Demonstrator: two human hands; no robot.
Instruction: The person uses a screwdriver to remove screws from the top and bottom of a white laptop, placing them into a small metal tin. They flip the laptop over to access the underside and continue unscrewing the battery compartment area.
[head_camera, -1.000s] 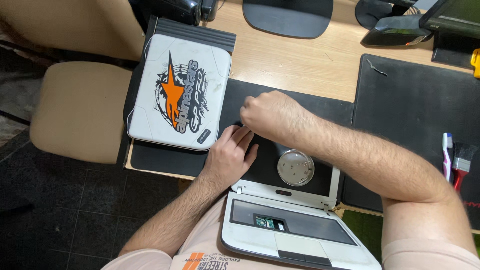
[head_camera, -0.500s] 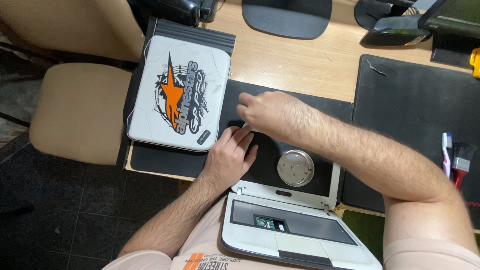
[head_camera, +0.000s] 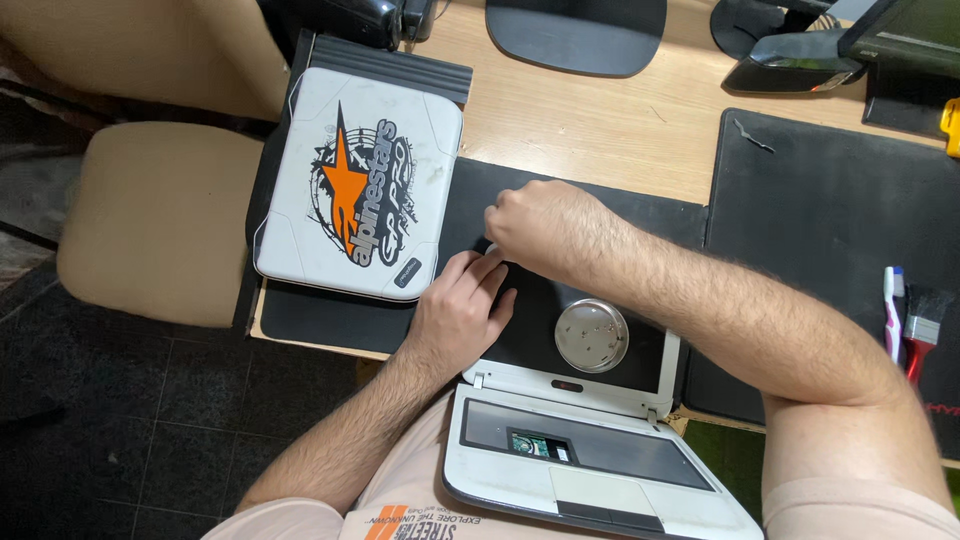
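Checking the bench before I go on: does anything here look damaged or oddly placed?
Yes: the white laptop hangs off the desk edge over the person's lap, its keyboard bay bare, and a round metal tin sits on its opened screen.

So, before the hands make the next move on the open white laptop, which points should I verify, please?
1. Left hand lies flat on the black screen panel to steady it: ok.
2. Right hand has a grip at the panel's upper left corner: cannot tell, the fingertips are hidden.
3. Round metal dish sits on the panel, where it could slide if the panel is lifted: not ok.
4. Laptop base hangs off the desk edge toward the lap: not ok.
5. The white laptop with the orange star sticker lies apart from both hands: ok.
6. Brushes at the right are away from the arms: ok.
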